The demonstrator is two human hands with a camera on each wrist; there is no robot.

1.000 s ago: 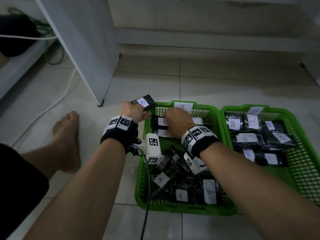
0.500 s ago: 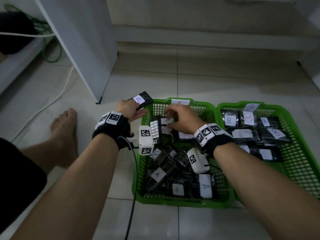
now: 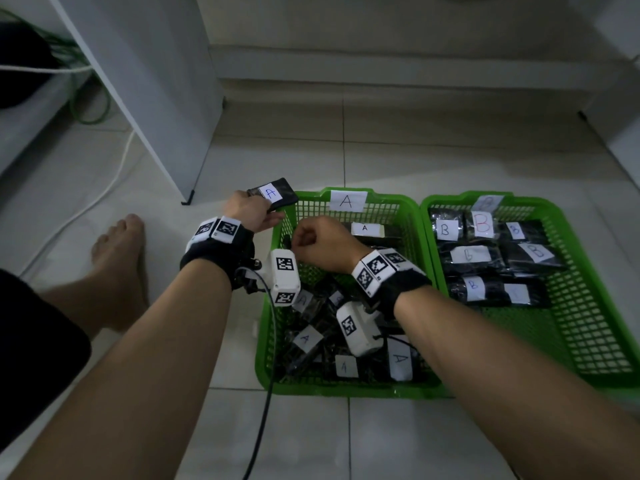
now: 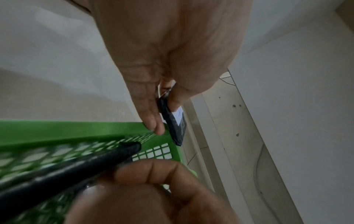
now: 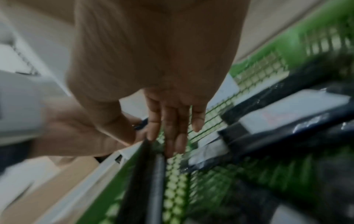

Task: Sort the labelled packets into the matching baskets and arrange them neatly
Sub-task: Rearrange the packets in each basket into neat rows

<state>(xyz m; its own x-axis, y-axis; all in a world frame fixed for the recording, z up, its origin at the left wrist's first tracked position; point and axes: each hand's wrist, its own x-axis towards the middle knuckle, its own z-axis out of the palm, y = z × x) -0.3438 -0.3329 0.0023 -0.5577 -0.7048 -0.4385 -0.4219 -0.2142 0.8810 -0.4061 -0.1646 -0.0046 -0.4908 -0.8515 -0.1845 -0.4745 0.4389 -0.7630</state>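
Since a moment ago, right hand (image 3: 320, 245) has slid left inside basket A (image 3: 391, 386), gripping a dark packet (image 4: 67, 171); left hand (image 3: 251, 214) pinches an A-labelled packet (image 3: 273, 195) over the rim.

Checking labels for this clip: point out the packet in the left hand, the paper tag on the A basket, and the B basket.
Packet (image 3: 273, 194): head view, on its white A label.
Paper tag (image 3: 347, 201): head view, on the written A.
B basket (image 3: 585, 327): head view, bare mesh floor.

Head view: from above, facing forward and down, farther back. Left wrist view: very close, along the left hand (image 4: 162, 63) toward fingertips. Right wrist view: same closeness, blurred. Shared by all: green basket (image 3: 388, 199) corner just beyond fingertips.
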